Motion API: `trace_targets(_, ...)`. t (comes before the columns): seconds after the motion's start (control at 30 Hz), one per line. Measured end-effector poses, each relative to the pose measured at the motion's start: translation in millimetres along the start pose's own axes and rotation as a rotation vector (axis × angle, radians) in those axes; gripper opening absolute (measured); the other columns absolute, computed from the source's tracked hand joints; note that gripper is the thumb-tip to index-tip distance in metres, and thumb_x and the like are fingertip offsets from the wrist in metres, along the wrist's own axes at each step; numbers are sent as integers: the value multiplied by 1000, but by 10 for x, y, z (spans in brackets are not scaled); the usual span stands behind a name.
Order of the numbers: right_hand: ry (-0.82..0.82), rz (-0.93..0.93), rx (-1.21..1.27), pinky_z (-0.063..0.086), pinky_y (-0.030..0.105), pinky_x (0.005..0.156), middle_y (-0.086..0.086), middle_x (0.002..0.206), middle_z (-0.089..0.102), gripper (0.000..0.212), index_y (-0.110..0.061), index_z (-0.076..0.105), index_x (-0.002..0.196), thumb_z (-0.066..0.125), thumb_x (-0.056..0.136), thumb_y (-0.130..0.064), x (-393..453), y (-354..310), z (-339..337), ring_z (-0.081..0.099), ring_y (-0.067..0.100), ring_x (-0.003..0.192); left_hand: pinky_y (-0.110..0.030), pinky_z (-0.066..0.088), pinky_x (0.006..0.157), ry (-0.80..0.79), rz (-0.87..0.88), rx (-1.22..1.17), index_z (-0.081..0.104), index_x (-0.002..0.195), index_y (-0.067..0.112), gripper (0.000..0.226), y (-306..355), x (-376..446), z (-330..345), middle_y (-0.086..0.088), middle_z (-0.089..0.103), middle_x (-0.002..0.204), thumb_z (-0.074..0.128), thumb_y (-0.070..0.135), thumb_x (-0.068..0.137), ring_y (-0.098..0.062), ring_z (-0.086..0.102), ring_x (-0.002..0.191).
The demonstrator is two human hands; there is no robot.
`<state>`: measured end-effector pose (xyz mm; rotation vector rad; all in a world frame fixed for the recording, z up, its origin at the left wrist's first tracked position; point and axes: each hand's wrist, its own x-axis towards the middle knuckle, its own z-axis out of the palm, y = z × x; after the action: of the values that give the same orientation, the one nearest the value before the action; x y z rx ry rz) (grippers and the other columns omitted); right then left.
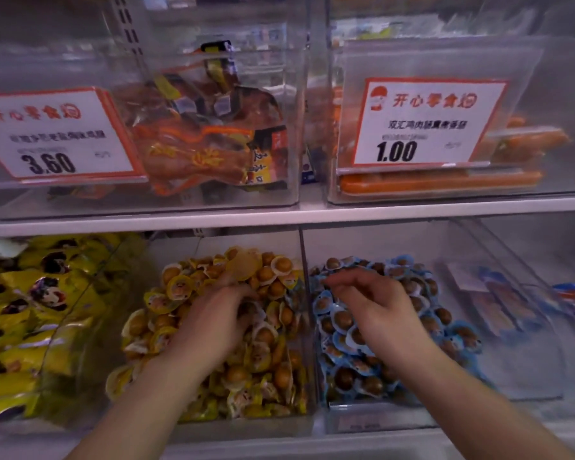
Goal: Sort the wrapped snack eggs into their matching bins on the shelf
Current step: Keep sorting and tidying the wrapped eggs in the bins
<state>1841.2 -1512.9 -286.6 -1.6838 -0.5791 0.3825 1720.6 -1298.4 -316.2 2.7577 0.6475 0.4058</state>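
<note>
Yellow-wrapped eggs (213, 327) lower centre, blue-wrapped eggs (389, 327) right: mostly sorted. Left hand (213, 323) digging, grip unclear; right hand (375, 307) loosely curled, seemingly empty.

Bare forearms, left hand (213, 323), right hand (375, 313).

Place: a snack shop aisle is shown.
Shelving: a white shelf (279, 215) is lined with clear plastic bins (292, 134).
Pricing: price cards (425, 122) marked 3.60 and 1.00 are clipped on.
Stock: packaged snacks are heaped loose.
</note>
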Motion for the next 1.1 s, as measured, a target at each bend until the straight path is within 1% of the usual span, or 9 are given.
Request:
trace_targets(0.1, 5, -32, -32, 35, 26, 40, 10, 55, 60, 19, -19, 74, 99, 56, 98, -11, -6, -19, -19, 46, 26, 42, -25, 51, 78, 29, -60, -207, 65, 96, 39, 20, 15, 25, -30, 18, 59, 102, 77, 32, 82, -6, 62, 92)
trace_targets(0.17, 18, -45, -46, 45, 42, 50, 24, 81, 67, 21, -25, 73, 97, 57, 98, -12, -32, -31, -25, 58, 40, 72, -24, 53, 76, 3, -120, -482, 64, 91, 36, 17, 55, 59, -70, 13, 68, 93, 78, 33, 82, -2, 65, 87)
trace_targets(0.23, 17, -61, -63, 45, 32, 46, 25, 86, 66, 23, -29, 71, 96, 56, 98, -12, -62, -16, -24, 58, 42, 72, -22, 52, 76, 17, -100, -558, 63, 93, 35, 16, 88, 90, -86, 12, 69, 90, 76, 34, 83, -1, 64, 86)
trace_targets(0.4, 7, -91, -82, 28, 18, 37, 2, 48, 54, 25, -29, 71, 93, 57, 97, -9, -67, 59, 50, 38, 9, 39, -19, 46, 84, -39, 70, -256, 60, 120, 33, 26, 287, 161, 62, 12, 60, 115, 60, 35, 94, -8, 59, 106)
trace_targets(0.6, -5, -95, -157, 50, 39, 52, -11, 76, 72, 24, -31, 70, 97, 58, 95, -10, -81, 58, 193, 64, 29, 65, -40, 42, 105, -300, 166, 85, 34, 147, 24, 74, 450, 299, 351, -3, 39, 148, 65, 42, 83, -29, 43, 131)
trace_targets(0.67, 7, -90, -163, 47, 41, 49, -9, 70, 71, 23, -30, 70, 98, 58, 94, -10, -64, 94, 201, 61, 24, 54, -42, 40, 108, -328, 154, 121, 28, 149, 22, 83, 450, 335, 391, -4, 33, 150, 69, 43, 80, -29, 39, 135)
trace_targets(0.77, 19, -94, -157, 34, 20, 40, -17, 56, 63, 22, -24, 71, 100, 57, 95, -8, -33, 122, 225, 47, 3, 41, -39, 44, 104, -294, 168, 36, 39, 141, 21, 75, 442, 391, 377, -3, 43, 142, 74, 40, 78, -26, 47, 129)
trace_targets(0.97, 13, -84, -152, 49, 42, 49, 1, 71, 72, 21, -25, 71, 102, 57, 94, -12, -30, 70, 238, 63, 27, 56, -29, 46, 91, -243, 196, -36, 58, 114, 33, 40, 415, 305, 294, -1, 53, 126, 71, 35, 76, -27, 55, 115)
trace_targets(1.1, 18, -92, -138, 33, 17, 41, -11, 59, 63, 20, -25, 70, 103, 57, 93, -13, -59, 74, 186, 48, 1, 42, -22, 45, 73, -295, 179, -26, 62, 96, 33, 26, 256, 134, 193, 6, 67, 104, 72, 37, 72, -16, 63, 98)
